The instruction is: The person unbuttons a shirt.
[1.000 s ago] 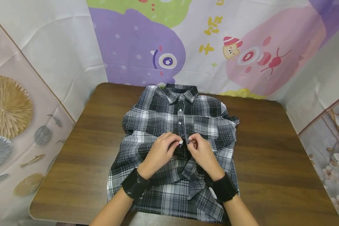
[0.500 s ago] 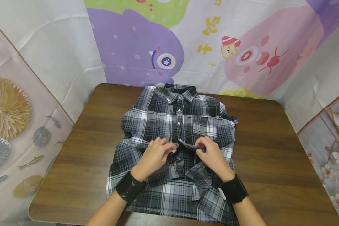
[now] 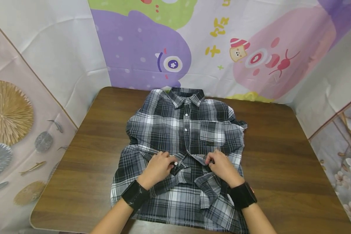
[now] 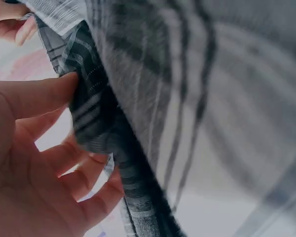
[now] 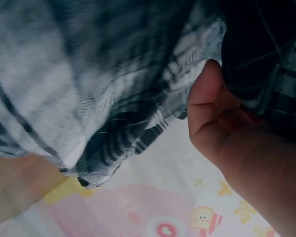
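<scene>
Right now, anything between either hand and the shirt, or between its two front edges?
Nothing visible. The left hand pinches one front edge of the shirt, by a white button; the right hand pinches the other. Only an open gap separates the edges.

The shirt was partly blurred in the left wrist view, whose edge cut off the left hand.
</scene>
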The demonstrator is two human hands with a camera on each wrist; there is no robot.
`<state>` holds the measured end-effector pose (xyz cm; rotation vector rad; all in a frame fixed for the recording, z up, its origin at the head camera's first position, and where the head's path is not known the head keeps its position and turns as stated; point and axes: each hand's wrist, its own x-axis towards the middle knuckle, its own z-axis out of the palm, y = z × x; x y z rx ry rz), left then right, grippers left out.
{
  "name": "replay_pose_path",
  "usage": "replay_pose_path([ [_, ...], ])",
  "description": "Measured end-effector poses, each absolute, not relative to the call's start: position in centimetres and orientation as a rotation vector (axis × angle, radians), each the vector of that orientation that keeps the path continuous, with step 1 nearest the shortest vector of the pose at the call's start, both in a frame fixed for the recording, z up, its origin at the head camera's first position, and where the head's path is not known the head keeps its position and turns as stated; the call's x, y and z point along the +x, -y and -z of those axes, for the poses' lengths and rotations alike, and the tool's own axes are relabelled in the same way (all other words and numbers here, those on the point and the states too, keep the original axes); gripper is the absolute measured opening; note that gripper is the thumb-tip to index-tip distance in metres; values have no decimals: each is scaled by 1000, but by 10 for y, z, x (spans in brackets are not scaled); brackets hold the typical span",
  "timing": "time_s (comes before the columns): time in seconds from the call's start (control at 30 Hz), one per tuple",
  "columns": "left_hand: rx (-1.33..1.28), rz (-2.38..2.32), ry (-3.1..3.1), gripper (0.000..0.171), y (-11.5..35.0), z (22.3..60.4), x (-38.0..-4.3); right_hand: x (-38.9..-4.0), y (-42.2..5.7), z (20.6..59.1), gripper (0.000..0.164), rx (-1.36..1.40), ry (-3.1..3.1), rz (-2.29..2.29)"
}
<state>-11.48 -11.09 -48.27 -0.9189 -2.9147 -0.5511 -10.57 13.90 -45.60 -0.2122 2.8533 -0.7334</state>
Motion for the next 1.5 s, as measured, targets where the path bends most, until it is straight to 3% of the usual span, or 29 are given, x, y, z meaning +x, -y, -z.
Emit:
replay_pose_path([
  [0.43,-960,512,3046,22,109,478,-108,-111,-141,460,7,-185,-2759,514],
  [0.73,-996,430,3099,27,107,473,-105,-119,-131,435,34,-159,-2703,453],
  [0.97,-991,447,3115,27,106,474,-106,-132,-109,427,37,-220,-2811,492],
  [1.5,-976,455,3102,27,106,475,-104,-150,-67,466,25,-245,-2893,427],
])
